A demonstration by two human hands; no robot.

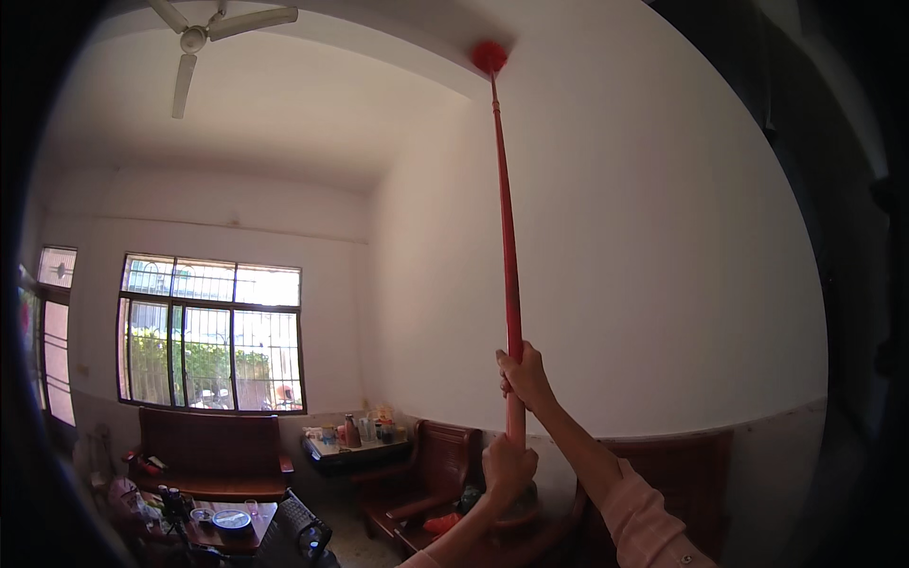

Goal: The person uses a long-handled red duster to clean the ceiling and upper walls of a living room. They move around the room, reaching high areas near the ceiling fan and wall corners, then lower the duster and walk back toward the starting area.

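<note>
Both my hands grip a long red pole (508, 248) that rises steeply towards the ceiling. My right hand (524, 376) is wrapped round it higher up, and my left hand (508, 470) holds its pinkish lower end. At the pole's top a round red duster head (490, 57) is against or close to the ceiling beside a beam; whether it touches cannot be told. A white wall (639, 248) stands behind the pole.
A ceiling fan (193, 40) hangs at upper left. Below are a wooden bench (213, 454), a wooden armchair (447, 461), a side table (355, 454) with bottles and jars, and a low table (266, 515) with dishes. A barred window (213, 334) is at left.
</note>
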